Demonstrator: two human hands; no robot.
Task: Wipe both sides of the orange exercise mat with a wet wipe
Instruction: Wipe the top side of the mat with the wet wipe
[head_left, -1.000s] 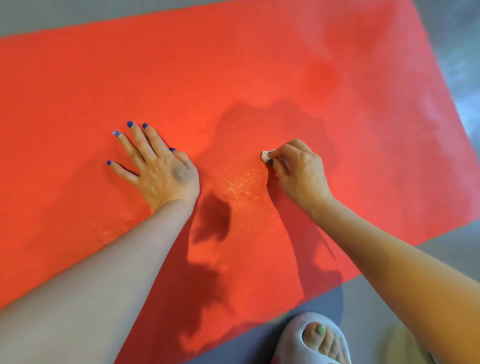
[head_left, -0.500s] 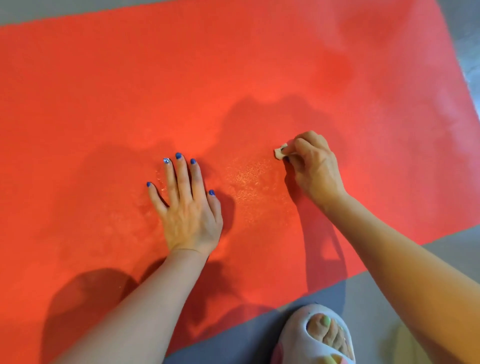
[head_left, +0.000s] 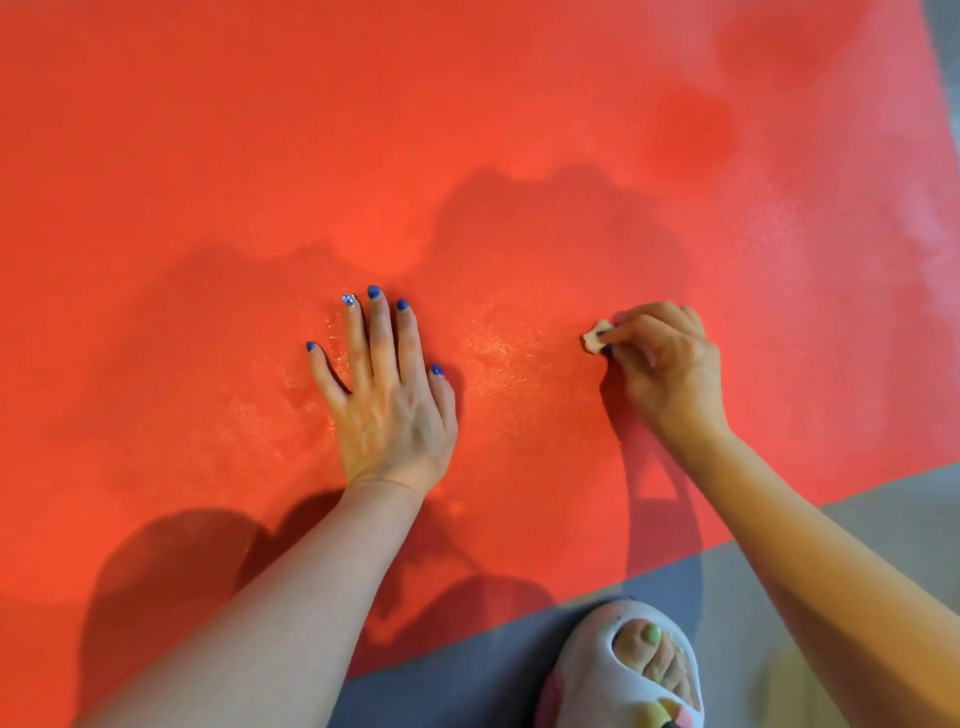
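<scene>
The orange exercise mat (head_left: 519, 156) lies flat on the floor and fills most of the view. My left hand (head_left: 387, 395) rests palm down on it with the fingers straight and spread. To its right, my right hand (head_left: 667, 366) pinches a small crumpled white wet wipe (head_left: 595, 336) and presses it against the mat. Between the two hands the mat surface glistens with a damp patch (head_left: 501, 358).
Grey floor (head_left: 883, 519) shows past the mat's near edge at the lower right and past its right edge at the top right. My foot in a white open-toe slipper (head_left: 631, 670) stands on the floor just below the mat's near edge.
My left hand slid to the right and nearer to me across the mat, then settled flat. My right hand with the wipe shifted slightly right.
</scene>
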